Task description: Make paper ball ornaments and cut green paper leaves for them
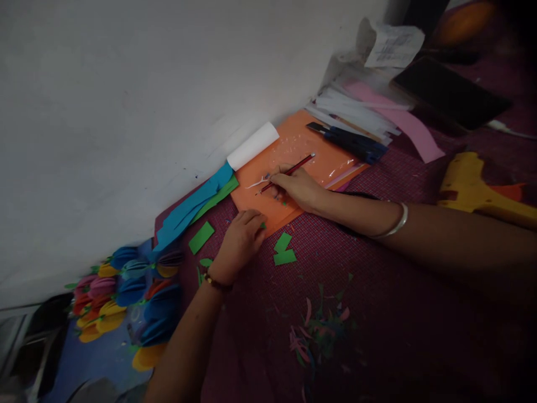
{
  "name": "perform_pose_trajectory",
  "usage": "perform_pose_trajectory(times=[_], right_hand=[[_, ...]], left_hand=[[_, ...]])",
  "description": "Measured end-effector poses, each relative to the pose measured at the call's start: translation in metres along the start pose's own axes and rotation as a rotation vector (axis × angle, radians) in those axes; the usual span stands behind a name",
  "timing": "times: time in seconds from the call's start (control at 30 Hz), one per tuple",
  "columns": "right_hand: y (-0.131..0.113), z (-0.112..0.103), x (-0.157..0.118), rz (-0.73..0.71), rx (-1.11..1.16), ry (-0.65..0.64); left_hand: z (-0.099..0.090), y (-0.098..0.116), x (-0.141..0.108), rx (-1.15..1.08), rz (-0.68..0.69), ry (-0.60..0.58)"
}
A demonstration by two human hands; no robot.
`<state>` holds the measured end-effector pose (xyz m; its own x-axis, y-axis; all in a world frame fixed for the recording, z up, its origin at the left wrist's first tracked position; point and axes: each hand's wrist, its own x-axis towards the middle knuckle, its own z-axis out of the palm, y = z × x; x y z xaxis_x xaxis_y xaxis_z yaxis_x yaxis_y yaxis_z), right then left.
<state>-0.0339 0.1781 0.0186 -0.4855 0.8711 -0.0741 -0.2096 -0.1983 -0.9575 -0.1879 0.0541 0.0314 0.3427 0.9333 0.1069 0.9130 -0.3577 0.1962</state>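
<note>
Maroon cloth (251,350) borders grey wall (126,101); right hand (298,186) grips pencil (302,163); hold of left hand (241,239) unclear.

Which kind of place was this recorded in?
Probably a paper-craft workspace, perhaps a small workshop or a home: there is cut green paper, what looks like a yellow glue gun, and many round, colourful folded ornaments.

One left hand (245,235) and one right hand (304,187); one dark red pencil (296,167); one white roll (253,146); one yellow glue gun (461,182); one broad pink strip (409,126); one silver bangle (403,220); one beaded bracelet (218,284); three larger green paper pieces (201,238); more than ten round paper ornaments (111,316), overlapping too much for an exact count; several white strips (335,103); small scraps (327,330) too many and blurred to count
</note>
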Motion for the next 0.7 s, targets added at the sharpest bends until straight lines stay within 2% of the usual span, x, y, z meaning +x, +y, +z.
perform_pose_trajectory(times=[0.07,0.13,0.27,0.3,0.37,0.43,0.5,0.7], right_hand=[[0.0,0.0,0.0,-0.003,-0.001,-0.003],[0.001,0.0,0.001,-0.004,0.006,-0.001],[0.001,0.0,0.001,-0.016,0.002,0.0],[0.001,0.0,0.001,-0.013,0.003,0.0],[-0.001,0.001,-0.001,-0.001,0.015,0.0],[-0.002,0.001,-0.002,0.005,0.026,-0.001],[-0.003,0.002,-0.003,-0.001,0.032,-0.001],[-0.004,0.002,-0.003,0.013,0.004,0.005]], left_hand=[[0.007,-0.002,-0.002,-0.076,-0.045,0.058],[0.011,-0.004,-0.002,-0.238,-0.175,0.148],[0.008,-0.005,0.003,-0.887,-0.681,0.381],[0.005,-0.005,0.005,-1.063,-0.783,0.411],[0.001,-0.006,0.009,-1.317,-0.899,0.427],[-0.001,-0.007,0.012,-1.419,-0.938,0.434],[0.0,-0.006,0.014,-1.428,-0.933,0.445],[0.005,-0.006,0.024,-1.24,-0.866,0.386]])
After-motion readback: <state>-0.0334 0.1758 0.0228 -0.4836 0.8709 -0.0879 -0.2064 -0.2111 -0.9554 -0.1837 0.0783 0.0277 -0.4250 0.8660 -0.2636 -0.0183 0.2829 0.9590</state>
